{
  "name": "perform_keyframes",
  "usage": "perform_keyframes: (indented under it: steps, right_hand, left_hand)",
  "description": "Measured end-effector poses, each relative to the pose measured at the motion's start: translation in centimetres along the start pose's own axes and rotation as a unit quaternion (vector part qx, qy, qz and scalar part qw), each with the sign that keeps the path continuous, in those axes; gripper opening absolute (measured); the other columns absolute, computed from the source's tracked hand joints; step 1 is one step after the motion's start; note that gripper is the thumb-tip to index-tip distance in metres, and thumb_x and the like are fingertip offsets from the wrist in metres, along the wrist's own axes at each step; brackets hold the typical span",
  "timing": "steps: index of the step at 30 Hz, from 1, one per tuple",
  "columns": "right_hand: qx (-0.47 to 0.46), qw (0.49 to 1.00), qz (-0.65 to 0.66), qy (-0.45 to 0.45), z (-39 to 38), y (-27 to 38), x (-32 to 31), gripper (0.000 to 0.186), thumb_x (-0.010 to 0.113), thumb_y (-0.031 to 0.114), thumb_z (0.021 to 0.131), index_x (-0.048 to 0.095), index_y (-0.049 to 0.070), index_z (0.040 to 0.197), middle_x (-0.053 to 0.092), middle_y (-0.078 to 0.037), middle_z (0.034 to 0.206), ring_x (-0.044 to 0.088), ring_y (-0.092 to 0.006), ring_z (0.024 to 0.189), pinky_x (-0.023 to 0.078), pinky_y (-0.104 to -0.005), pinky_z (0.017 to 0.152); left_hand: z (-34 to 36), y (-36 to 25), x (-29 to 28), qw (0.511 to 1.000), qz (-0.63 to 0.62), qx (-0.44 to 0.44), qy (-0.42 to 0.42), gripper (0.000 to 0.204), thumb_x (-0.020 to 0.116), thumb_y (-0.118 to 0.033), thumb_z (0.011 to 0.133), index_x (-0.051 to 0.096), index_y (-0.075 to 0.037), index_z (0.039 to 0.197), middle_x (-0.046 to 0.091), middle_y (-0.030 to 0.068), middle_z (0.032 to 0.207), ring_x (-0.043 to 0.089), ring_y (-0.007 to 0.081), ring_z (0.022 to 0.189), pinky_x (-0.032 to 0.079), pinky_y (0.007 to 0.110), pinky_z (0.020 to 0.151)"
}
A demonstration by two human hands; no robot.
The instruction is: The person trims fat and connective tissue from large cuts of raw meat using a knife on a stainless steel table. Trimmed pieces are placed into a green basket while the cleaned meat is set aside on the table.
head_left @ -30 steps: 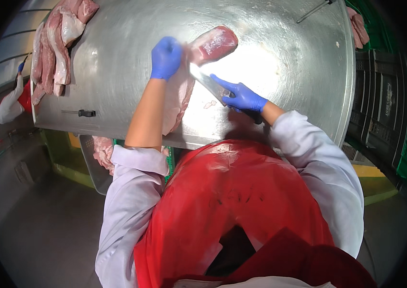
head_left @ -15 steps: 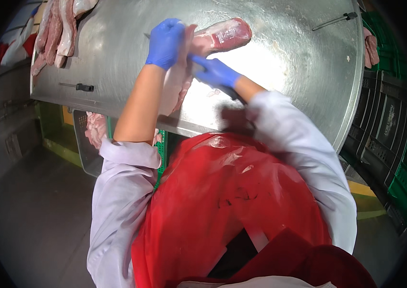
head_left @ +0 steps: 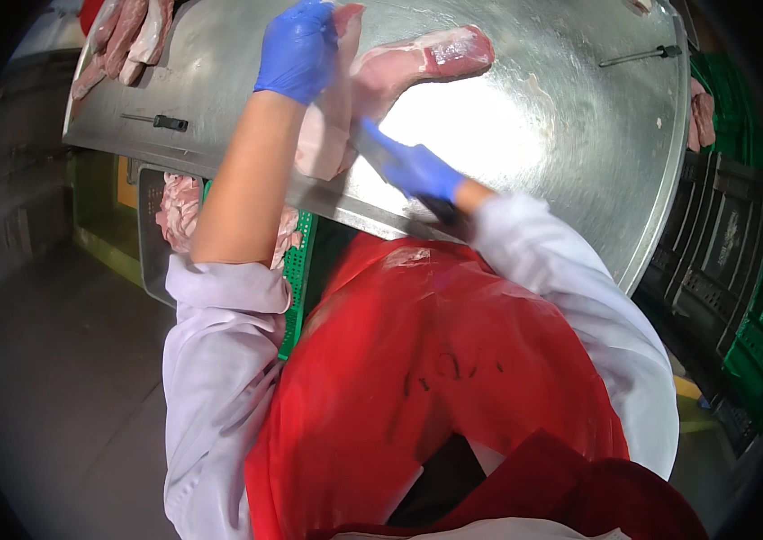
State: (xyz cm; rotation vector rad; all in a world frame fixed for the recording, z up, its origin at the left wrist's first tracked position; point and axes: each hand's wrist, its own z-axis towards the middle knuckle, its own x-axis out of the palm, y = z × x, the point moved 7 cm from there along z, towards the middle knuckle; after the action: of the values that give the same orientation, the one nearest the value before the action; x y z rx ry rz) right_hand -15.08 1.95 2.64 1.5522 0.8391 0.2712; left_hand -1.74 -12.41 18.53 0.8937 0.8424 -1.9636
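Observation:
My gloved left hand (head_left: 298, 49) is closed on a long pale strip of meat (head_left: 323, 135), lifting it beside a thicker pink piece with a red end (head_left: 453, 54) on the metal table (head_left: 597, 135). Lower right of it, my gloved right hand (head_left: 415, 169) grips a knife, blurred by motion; its dark handle (head_left: 438, 207) shows below the hand, while the blade is hard to make out beside the meat.
Meat strips (head_left: 129, 40) lie at the table's upper left. Slim tools with black handles lie left (head_left: 168, 122) and upper right (head_left: 651, 54). Meat fills crates below the front edge, grey (head_left: 152, 270) and green (head_left: 298, 288). Dark crates (head_left: 710, 234) and green crates (head_left: 750, 360) flank the right side.
My left hand has moved up with the meat strip. My right hand swept left, then back down and rightward with the knife. The view has shifted, and the person at left is mostly out of frame.

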Motion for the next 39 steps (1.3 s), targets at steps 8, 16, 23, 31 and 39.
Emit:
perform_keyframes:
  steps: [8,16,23,31,39]
  right_hand:
    - [0.060,0.997,-0.041,0.029,4.2,3.0,2.9,0.056,0.053,0.029,0.097,0.042,0.010,0.148,0.069,-0.018,0.073,0.069,-0.0330,0.062,0.057,-0.0442,0.066]
    - [0.012,0.986,-0.153,0.059,3.4,5.2,7.9,0.079,0.055,0.017,0.093,0.014,0.014,0.161,0.068,-0.020,0.073,0.070,-0.0316,0.065,0.056,-0.0434,0.065]
    - [-0.210,0.970,-0.122,0.020,-3.9,6.8,11.4,0.075,0.051,0.011,0.090,0.026,0.025,0.159,0.069,-0.019,0.076,0.068,-0.0355,0.064,0.057,-0.0418,0.069]
    - [0.109,0.960,0.030,-0.255,1.4,-2.1,-10.8,0.075,0.057,0.017,0.089,0.030,0.021,0.159,0.071,-0.014,0.082,0.070,-0.0189,0.065,0.058,-0.0354,0.063]
    - [0.285,0.877,-0.083,-0.376,5.3,-8.2,-23.4,0.054,0.059,0.014,0.086,0.047,0.000,0.136,0.073,-0.018,0.084,0.072,-0.0248,0.066,0.057,-0.0368,0.061]
  left_hand:
    - [-2.0,1.5,-2.0,0.688,-0.666,-0.286,-0.053,0.022,0.056,-0.007,0.093,0.059,-0.010,0.071,0.057,0.0023,0.066,0.054,0.0136,0.059,0.041,0.030,0.053]
    - [-3.7,-3.0,-15.0,0.652,-0.691,-0.275,-0.144,0.016,0.055,-0.008,0.097,0.068,0.000,0.092,0.068,0.0056,0.084,0.064,0.0137,0.073,0.052,0.025,0.066]
    - [-14.6,7.8,-37.1,0.650,-0.704,-0.161,-0.237,0.017,0.048,-0.007,0.094,0.058,0.005,0.100,0.057,0.0136,0.094,0.059,0.0237,0.088,0.050,0.036,0.085]
    - [-35.9,17.6,-44.7,0.717,-0.373,-0.495,-0.319,0.027,0.055,-0.017,0.099,0.064,0.005,0.113,0.066,0.0115,0.107,0.063,0.0216,0.103,0.048,0.034,0.095]
    - [-23.0,13.8,-14.3,0.888,-0.194,-0.321,0.267,0.029,0.071,-0.018,0.092,0.057,-0.001,0.110,0.059,0.0044,0.097,0.054,0.0127,0.086,0.048,0.030,0.079]
